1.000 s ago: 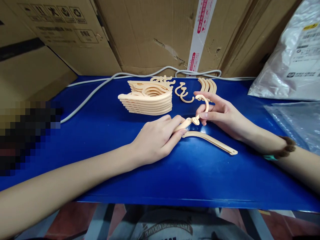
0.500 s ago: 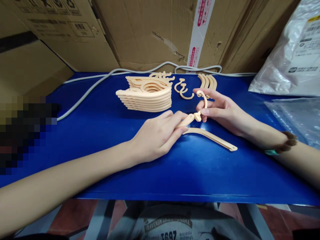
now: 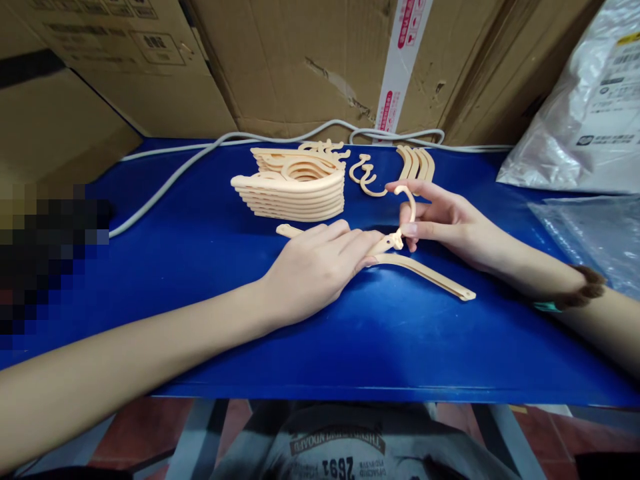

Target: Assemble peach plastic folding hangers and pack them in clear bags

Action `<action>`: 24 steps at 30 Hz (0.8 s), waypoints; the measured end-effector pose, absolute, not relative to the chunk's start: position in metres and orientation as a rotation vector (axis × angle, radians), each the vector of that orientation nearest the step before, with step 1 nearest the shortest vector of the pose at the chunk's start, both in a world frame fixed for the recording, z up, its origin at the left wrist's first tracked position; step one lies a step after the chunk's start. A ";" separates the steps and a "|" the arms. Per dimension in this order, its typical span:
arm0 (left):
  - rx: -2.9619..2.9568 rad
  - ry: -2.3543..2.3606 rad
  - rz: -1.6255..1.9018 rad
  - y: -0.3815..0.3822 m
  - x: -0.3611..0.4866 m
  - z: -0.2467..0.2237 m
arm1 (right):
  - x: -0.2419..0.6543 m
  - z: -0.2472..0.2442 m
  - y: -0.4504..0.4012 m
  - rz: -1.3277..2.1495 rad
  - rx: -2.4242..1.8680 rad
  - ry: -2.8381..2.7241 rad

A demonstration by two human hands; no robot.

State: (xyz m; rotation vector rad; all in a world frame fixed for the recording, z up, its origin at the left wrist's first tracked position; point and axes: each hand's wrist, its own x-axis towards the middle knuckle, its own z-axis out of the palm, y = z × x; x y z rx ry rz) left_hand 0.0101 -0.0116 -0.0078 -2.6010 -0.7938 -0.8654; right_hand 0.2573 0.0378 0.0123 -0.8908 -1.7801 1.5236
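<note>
2-handed: gripping 1 bar (image 3: 383, 246) in the left hand (image 3: 316, 267), fingers curled, and pinching 1 hook (image 3: 411, 203) with the right hand (image 3: 447, 217), at the bar's end. Working over the blue table (image 3: 390, 353), beside 1 strip (image 3: 430, 275), with 1 stack (image 3: 295, 199) and 2 loose hooks (image 3: 367, 181) behind.

Cream hook (image 3: 413, 205) curves upward; its base meets a slim, partly covered strip (image 3: 383, 246).
</note>
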 end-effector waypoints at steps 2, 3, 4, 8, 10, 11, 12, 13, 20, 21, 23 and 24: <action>-2.569 -0.800 -0.797 -0.012 0.010 -0.008 | 0.257 0.016 0.036 1.449 -0.915 -1.830; -2.558 -0.810 -0.770 -0.013 0.010 -0.008 | 0.257 0.018 0.035 1.412 -0.920 -1.856; -2.552 -0.819 -0.749 -0.013 0.010 -0.008 | 0.257 0.019 0.034 1.377 -0.922 -1.879; -2.540 -0.829 -0.708 -0.015 0.010 -0.007 | 0.257 0.023 0.031 1.258 -0.938 -1.948; -2.533 -0.829 -0.700 -0.016 0.011 -0.007 | 0.258 0.024 0.028 1.205 -0.963 -1.980; -2.529 -0.831 -0.695 -0.016 0.011 -0.007 | 0.258 0.025 0.027 1.177 -0.977 -1.995; -2.522 -0.832 -0.689 -0.017 0.011 -0.007 | 0.258 0.025 0.025 1.146 -0.993 -2.009; -2.514 -0.832 -0.685 -0.018 0.011 -0.006 | 0.258 0.026 0.023 1.114 -1.009 -2.021; -2.473 -0.800 -0.686 -0.025 0.012 -0.004 | 0.256 0.037 0.012 0.938 -1.060 -2.098; -2.474 -0.807 -0.680 -0.026 0.013 -0.004 | 0.255 0.038 0.011 0.922 -1.063 -2.115; -2.495 -0.836 -0.660 -0.027 0.013 -0.005 | 0.254 0.038 0.009 0.895 -1.055 -2.143; -2.514 -0.852 -0.655 -0.027 0.014 -0.005 | 0.253 0.038 0.008 0.886 -1.043 -2.154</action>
